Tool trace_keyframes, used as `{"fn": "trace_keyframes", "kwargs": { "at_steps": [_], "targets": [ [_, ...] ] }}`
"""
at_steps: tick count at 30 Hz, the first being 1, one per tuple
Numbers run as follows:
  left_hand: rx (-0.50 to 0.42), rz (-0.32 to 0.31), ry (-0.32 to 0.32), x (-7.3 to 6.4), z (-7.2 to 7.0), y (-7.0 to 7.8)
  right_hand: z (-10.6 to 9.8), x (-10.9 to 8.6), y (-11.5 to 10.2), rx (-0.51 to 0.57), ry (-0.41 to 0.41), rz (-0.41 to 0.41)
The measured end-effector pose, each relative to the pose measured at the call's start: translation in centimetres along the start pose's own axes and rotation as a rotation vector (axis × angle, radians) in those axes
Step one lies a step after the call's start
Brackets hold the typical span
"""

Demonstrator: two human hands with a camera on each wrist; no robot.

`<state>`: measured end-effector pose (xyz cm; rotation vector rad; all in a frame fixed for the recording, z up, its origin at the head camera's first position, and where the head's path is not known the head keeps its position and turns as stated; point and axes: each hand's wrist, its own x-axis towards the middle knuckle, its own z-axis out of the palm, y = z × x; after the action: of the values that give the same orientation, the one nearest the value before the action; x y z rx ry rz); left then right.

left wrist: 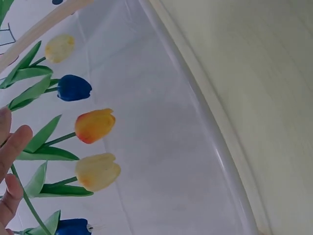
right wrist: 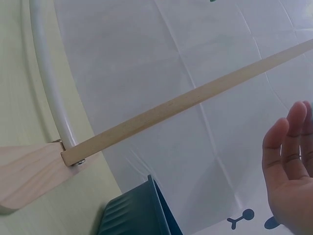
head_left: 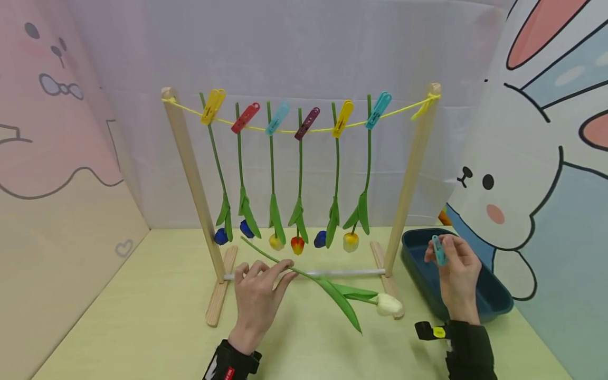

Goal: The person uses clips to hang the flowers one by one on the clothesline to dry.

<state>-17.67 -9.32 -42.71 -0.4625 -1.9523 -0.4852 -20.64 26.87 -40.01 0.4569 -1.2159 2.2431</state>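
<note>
My left hand [head_left: 260, 296] pinches the green stem of a white artificial tulip [head_left: 389, 304] between thumb and fingers. The tulip lies slantwise in front of the rack, its bloom toward the lower right. My right hand [head_left: 458, 269] holds a teal clothespin [head_left: 439, 251] by thumb and fingertips above the dark basin. In the left wrist view, the left fingers [left wrist: 18, 143] show at the edge with the stem beside them. Right fingers [right wrist: 295, 142] appear in the right wrist view, where the clothespin is hidden.
A wooden rack [head_left: 411, 177] carries a yellow string [head_left: 404, 109]. Several tulips hang bloom-down from it by coloured clothespins, among them a red clothespin [head_left: 245, 117] and a purple clothespin [head_left: 307, 123]. A dark blue basin [head_left: 494, 306] stands right of the rack on the pale table [head_left: 157, 306].
</note>
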Motion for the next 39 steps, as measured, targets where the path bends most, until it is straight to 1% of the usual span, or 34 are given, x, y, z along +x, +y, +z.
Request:
{"fn": "trace_keyframes", "kwargs": {
  "at_steps": [3, 6, 9, 11, 14, 15, 17, 19, 20, 22, 27, 29, 32, 34, 36, 38, 39],
  "targets": [
    [-0.161, -0.064, -0.01, 0.4, -0.2, 0.2, 0.0, 0.0, 0.0, 0.005, -0.005, 0.002],
    [-0.37, -0.135, -0.063, 0.8, -0.6, 0.6, 0.0, -0.1, 0.0, 0.009, -0.007, 0.003],
    [-0.577, -0.233, -0.1, 0.9, -1.2, 1.0, 0.1, -0.1, -0.1, 0.006, -0.003, 0.011],
    [-0.702, -0.29, -0.097, 0.9, -1.5, 1.3, 0.1, 0.0, -0.2, -0.004, 0.006, 0.02],
    [-0.859, -0.366, -0.08, 1.0, -1.8, 1.4, 0.1, 0.1, -0.2, -0.033, 0.019, 0.031],
    [-0.911, -0.387, -0.086, 1.1, -1.9, 1.4, 0.1, 0.1, -0.3, -0.044, 0.021, 0.033],
    [-1.008, -0.443, -0.112, 1.3, -2.1, 1.3, 0.0, 0.1, -0.3, -0.057, 0.021, 0.034],
    [-1.088, -0.512, -0.149, 1.4, -2.2, 1.3, 0.0, 0.2, -0.3, -0.056, 0.015, 0.032],
    [-1.118, -0.54, -0.166, 1.5, -2.2, 1.2, 0.1, 0.2, -0.3, -0.058, 0.014, 0.029],
    [-1.138, -0.587, -0.193, 1.5, -2.3, 1.2, 0.1, 0.1, -0.3, -0.045, 0.01, 0.024],
    [-1.13, -0.639, -0.222, 1.3, -2.2, 1.4, 0.3, 0.0, -0.1, 0.03, 0.029, 0.013],
    [-1.149, -0.671, -0.235, 1.3, -2.1, 1.5, 0.5, 0.0, 0.0, 0.049, 0.037, 0.003],
    [-1.176, -0.699, -0.246, 1.3, -2.1, 1.7, 0.8, 0.0, 0.1, 0.039, 0.036, -0.009],
    [-1.188, -0.672, -0.243, 1.4, -1.9, 1.8, 0.9, 0.0, 0.1, 0.004, 0.037, -0.013],
    [-1.184, -0.611, -0.246, 1.6, -1.7, 2.0, 0.9, 0.2, 0.1, -0.022, 0.036, -0.012],
    [-1.174, -0.54, -0.255, 1.9, -1.4, 2.1, 1.0, 0.4, 0.0, -0.073, 0.031, -0.006],
    [-1.17, -0.515, -0.264, 2.1, -1.3, 2.3, 1.0, 0.4, -0.1, -0.097, 0.019, -0.001]
  ]
}}
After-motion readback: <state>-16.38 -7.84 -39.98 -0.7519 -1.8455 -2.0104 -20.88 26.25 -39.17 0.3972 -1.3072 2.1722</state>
